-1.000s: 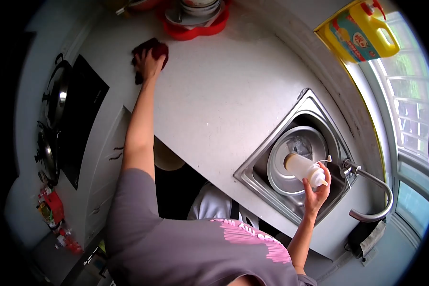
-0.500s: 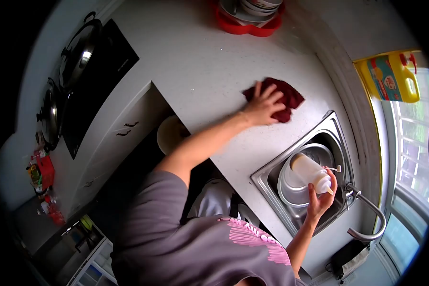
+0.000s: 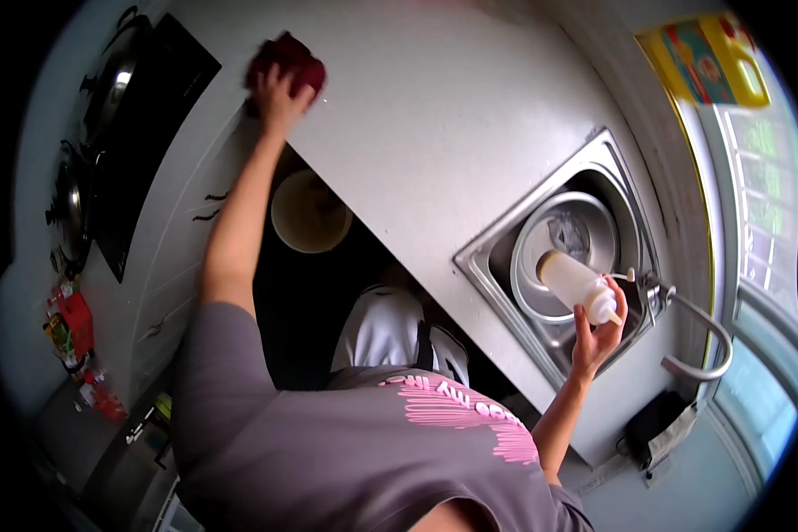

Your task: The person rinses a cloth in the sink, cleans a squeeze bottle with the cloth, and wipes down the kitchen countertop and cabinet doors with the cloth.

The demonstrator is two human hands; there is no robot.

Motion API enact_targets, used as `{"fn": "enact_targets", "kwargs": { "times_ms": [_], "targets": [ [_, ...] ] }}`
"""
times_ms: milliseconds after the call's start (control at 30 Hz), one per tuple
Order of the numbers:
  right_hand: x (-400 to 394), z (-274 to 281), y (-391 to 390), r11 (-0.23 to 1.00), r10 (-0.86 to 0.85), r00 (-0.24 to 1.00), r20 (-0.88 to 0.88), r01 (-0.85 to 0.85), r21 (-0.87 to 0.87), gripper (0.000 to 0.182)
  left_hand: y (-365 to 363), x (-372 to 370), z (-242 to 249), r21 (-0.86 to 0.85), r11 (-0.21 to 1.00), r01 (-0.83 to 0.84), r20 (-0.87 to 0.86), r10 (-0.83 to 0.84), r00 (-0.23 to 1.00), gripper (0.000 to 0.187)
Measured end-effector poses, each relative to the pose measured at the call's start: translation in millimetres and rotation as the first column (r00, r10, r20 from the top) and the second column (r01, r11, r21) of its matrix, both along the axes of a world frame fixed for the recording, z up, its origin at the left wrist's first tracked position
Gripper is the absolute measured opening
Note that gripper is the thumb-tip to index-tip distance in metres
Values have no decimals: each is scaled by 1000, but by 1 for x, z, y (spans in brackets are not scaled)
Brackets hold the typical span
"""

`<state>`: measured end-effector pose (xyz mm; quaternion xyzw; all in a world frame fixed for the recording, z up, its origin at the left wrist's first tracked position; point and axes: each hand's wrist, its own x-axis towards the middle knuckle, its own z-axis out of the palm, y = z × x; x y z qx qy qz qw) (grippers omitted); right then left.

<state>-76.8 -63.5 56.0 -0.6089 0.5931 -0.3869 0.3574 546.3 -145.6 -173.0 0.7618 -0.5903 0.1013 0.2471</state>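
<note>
My left hand [image 3: 284, 99] is on a dark red cloth [image 3: 285, 67] at the counter's left corner, near the black cooktop. Its fingers bend over the cloth, slightly blurred. On the other side, my right hand [image 3: 601, 326] is closed around the neck end of a translucent squeeze bottle [image 3: 576, 282] with a white cap and nozzle. The bottle is tilted over the steel sink [image 3: 496, 253], its brownish base pointing away from me. Below it in the sink sits a metal basin [image 3: 529, 232] with a clear, crumpled-looking item in it.
A curved faucet [image 3: 723, 346] rises at the sink's right. The yellow jug [image 3: 696, 62] stands by the window. Lidded pans [image 3: 115, 84] are on the cooktop [image 3: 155, 115] to the left. A pale bucket [image 3: 306, 213] is in the gap below the counter edge [image 3: 372, 232].
My left hand has swept the cloth from near the sink to the counter's left corner. My right hand still holds the bottle over the sink. The view has shifted, and the red dish tray has left it.
</note>
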Motion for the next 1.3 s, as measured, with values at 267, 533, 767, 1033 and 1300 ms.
{"fn": "enact_targets", "kwargs": {
  "times_ms": [267, 533, 767, 1033, 1300],
  "targets": [
    [-26, 30, 75, 996, -45, 999, -13, 44, -80, 64, 16, -397, 57, -176, 852, 493, -450, -515, 729, 38],
    [-95, 49, 215, 964, -207, 976, 70, 215, -154, 64, 54, -390, 78, -215, 885, 414, -419, -466, 779, 28],
    [-103, 47, 287, 959, -263, 965, -1, 262, -106, 59, 217, -442, 66, -185, 915, 358, -443, -403, 801, 7],
    [-38, 75, 252, 953, -44, 997, 64, 61, -296, 54, 200, -431, 52, -40, 667, 744, -112, -743, 660, 9],
    [79, 52, 259, 976, 40, 999, -9, -41, -215, 58, 59, -92, 66, 244, 970, 23, -73, -5, 997, 23]
  ]
}}
